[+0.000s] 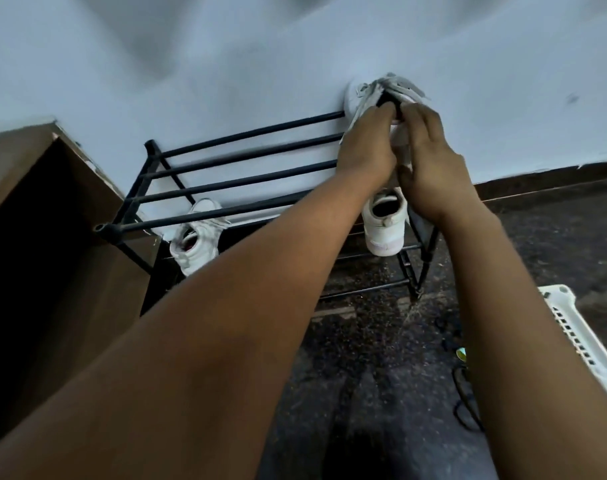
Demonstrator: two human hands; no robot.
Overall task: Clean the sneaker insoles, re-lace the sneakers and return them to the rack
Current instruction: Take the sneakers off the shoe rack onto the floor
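My left hand and right hand grip the white sneaker, fingers curled over its collar, on the top tier of the rack, right end, against the wall.

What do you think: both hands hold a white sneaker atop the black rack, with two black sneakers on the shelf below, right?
Only the colour is wrong. The head view shows the left hand and right hand holding a white sneaker atop the black rack, but the left lower sneaker and right lower sneaker are white, not black.
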